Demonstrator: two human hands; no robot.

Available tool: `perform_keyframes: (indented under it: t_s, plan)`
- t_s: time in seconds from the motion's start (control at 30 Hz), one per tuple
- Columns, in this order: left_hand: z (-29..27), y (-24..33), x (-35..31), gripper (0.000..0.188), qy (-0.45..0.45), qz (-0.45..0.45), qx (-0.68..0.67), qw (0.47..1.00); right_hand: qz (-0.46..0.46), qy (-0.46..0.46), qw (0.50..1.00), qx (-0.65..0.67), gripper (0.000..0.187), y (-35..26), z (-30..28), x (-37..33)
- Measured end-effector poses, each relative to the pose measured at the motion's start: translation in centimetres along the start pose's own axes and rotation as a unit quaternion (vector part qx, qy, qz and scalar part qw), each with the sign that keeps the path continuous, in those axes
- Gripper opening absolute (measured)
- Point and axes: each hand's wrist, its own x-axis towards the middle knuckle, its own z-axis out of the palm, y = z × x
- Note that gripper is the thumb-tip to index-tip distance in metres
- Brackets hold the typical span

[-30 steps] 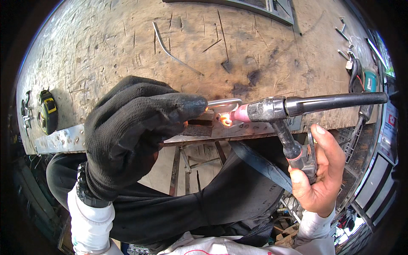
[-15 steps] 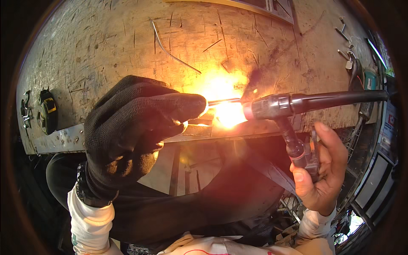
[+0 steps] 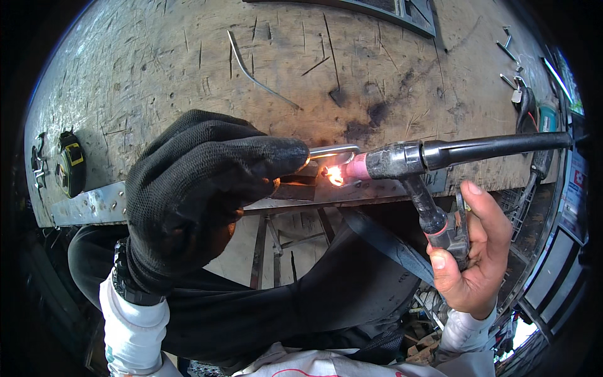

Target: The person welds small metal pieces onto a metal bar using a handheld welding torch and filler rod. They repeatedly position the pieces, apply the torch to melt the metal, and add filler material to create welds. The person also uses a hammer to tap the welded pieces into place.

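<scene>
My left hand (image 3: 201, 182), in a black knit glove, is closed with its thumb and fingers pinching a bent metal rod (image 3: 333, 151) with a rounded end. My bare right hand (image 3: 477, 257) grips the handle of a welding torch (image 3: 396, 161). The torch's pink nozzle (image 3: 358, 167) points left, close to the rod's rounded end. A small orange glow (image 3: 335, 174) burns at the nozzle tip, near the bench's front edge. Part of the rod is hidden inside the glove.
On the scratched wooden bench (image 3: 157, 75) lies a loose curved wire (image 3: 251, 75). A tape measure (image 3: 71, 164) sits at the left, near a metal strip (image 3: 88, 207) along the front edge. A framed metal grille (image 3: 414, 16) is at the back. A teal-bodied tool (image 3: 548, 119) stands right.
The large bright flare at the nozzle has shrunk to a small orange glow, and the bench around it looks darker. Both hands have barely moved.
</scene>
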Motion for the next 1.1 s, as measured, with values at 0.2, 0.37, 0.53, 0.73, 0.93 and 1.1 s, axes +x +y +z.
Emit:
perform_keyframes:
  t_s: [0.2,0.37,0.53,0.73,0.93,1.1]
  plan:
    - [0.2,-0.2,-0.4,0.030,0.007,0.002,0.026,1.000,-0.038,0.009,0.996,-0.080,0.059,0.0,0.1,0.3]
    - [0.1,-0.3,-0.1,0.030,0.010,0.016,0.017,1.000,-0.057,0.023,0.996,-0.062,0.057,0.2,0.2,0.4]
    - [-0.1,-0.1,0.0,0.030,0.002,0.011,-0.004,1.000,0.007,0.020,1.000,-0.002,0.068,-0.1,0.2,-0.4]
    - [-0.2,0.3,0.1,0.023,-0.008,-0.018,0.004,1.000,0.003,0.012,1.000,0.009,0.069,0.1,-0.1,-0.5]
    - [-0.1,0.6,0.4,0.022,0.007,-0.023,-0.010,1.000,-0.017,-0.008,1.000,-0.006,0.068,0.3,0.0,-0.2]
    - [0.6,1.1,0.4,0.024,0.048,-0.052,-0.019,0.997,-0.013,0.007,1.000,-0.021,0.064,0.1,0.3,0.0]
